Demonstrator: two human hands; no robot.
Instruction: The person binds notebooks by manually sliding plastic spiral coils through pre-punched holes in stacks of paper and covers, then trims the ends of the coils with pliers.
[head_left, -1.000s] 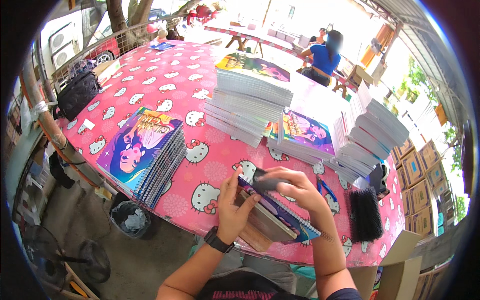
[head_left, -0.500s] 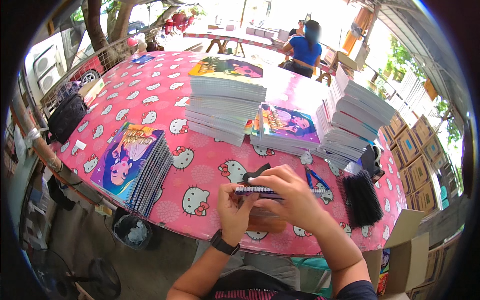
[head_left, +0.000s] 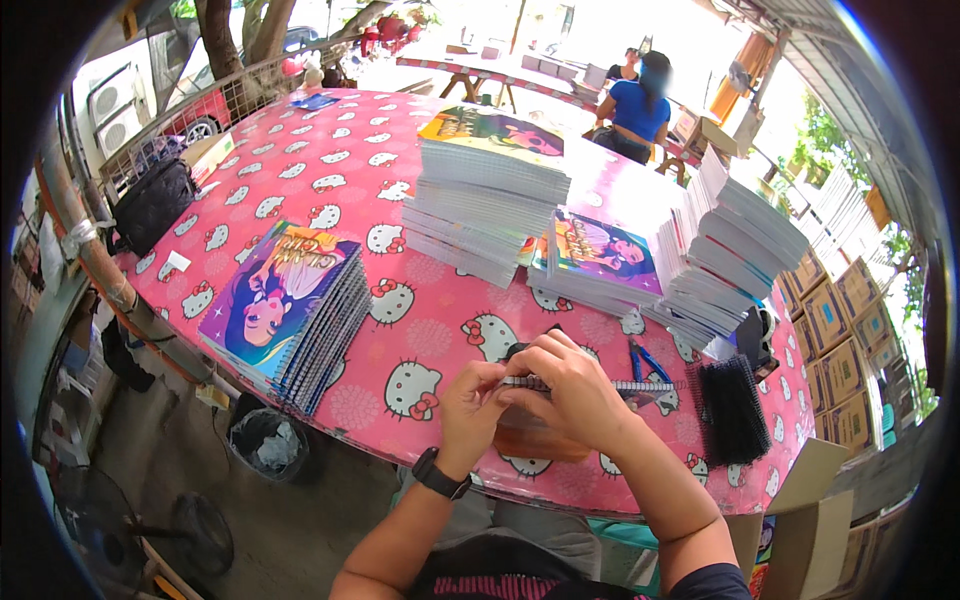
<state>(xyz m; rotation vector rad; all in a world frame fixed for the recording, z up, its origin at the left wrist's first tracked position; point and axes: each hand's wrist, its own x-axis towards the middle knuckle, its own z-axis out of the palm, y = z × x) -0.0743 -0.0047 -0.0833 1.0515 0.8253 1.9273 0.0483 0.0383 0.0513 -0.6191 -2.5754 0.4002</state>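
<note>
My left hand (head_left: 470,415) pinches the left end of a notebook (head_left: 622,386), which is held spine up and seen nearly edge-on. A spiral coil runs along that spine and sticks out to the right. My right hand (head_left: 565,395) is closed over the spine just beside the left, its fingertips close to the left one's. The fingers hide the coil's left end. Below the hands shows an orange-brown surface (head_left: 540,443), whose kind I cannot make out. Blue-handled pliers (head_left: 652,362) lie right of the hands. Farther right is a bundle of black spiral coils (head_left: 732,410).
Bound notebooks (head_left: 285,300) are stacked at the left. Tall paper stacks (head_left: 485,205), (head_left: 735,250) and a lower stack (head_left: 603,255) stand beyond my hands on the pink patterned table (head_left: 340,425). An open carton (head_left: 800,520) is at lower right; a bin (head_left: 268,440) stands lower left.
The whole view has shifted, so the table things sit farther right in the picture. My right hand has drawn closer to my left hand along the notebook's spine.
</note>
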